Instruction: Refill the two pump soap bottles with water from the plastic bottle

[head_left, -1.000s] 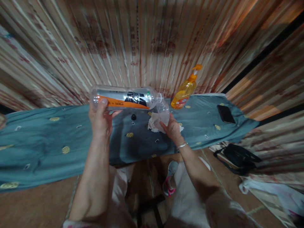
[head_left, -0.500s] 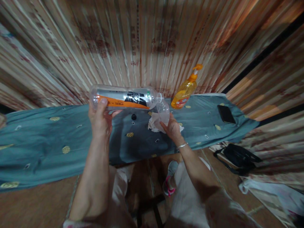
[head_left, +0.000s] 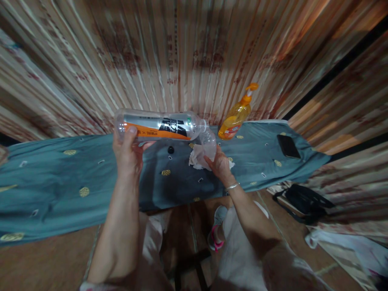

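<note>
My left hand (head_left: 129, 151) is closed round the base end of a large clear plastic bottle (head_left: 157, 125) with a silver, orange and black label. The bottle lies almost level in the air, its open mouth pointing right. At that mouth is the rim of a small clear plastic cup or bottle (head_left: 208, 141), tilted toward it. My right hand (head_left: 221, 163) grips this smaller container by its lower part. Whether liquid passes between them I cannot tell. Below the container lies a crumpled white tissue (head_left: 197, 157). A black bottle cap (head_left: 171, 149) rests on the cloth between my hands.
An orange pump bottle (head_left: 235, 121) stands behind my right hand. A black phone (head_left: 287, 146) lies at the right on the green patterned cloth (head_left: 100, 178). Pleated curtains (head_left: 145, 52) rise close behind the table. A black bag (head_left: 306, 200) sits at lower right.
</note>
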The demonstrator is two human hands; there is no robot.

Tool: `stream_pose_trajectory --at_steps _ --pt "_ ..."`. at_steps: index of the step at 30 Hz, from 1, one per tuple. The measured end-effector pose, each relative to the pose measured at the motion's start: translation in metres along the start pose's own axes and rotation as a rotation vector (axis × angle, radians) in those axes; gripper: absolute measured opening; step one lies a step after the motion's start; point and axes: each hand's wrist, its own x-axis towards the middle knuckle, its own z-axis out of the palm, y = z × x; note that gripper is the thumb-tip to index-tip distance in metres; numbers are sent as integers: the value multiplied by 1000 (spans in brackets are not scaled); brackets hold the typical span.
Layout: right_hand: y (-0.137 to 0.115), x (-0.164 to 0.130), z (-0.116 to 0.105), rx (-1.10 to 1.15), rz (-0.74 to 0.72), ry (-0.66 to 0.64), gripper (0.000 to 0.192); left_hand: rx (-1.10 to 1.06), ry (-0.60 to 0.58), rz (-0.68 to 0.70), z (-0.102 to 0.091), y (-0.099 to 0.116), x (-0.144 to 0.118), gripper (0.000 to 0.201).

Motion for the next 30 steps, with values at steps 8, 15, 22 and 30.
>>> stream_pose_trajectory --at_steps 8,15,22,30 --pt "0 0 1 29 0 -2 75 3 13 -7 0 1 0 51" --pt "-1 0 0 52 18 -11 73 12 4 -3 1 3 -1 50" --pt "-2 0 0 16 21 -6 72 39 -5 2 -1 2 -1 53" --pt "-2 0 -2 -7 24 -27 75 30 2 -4 1 3 -1 48"
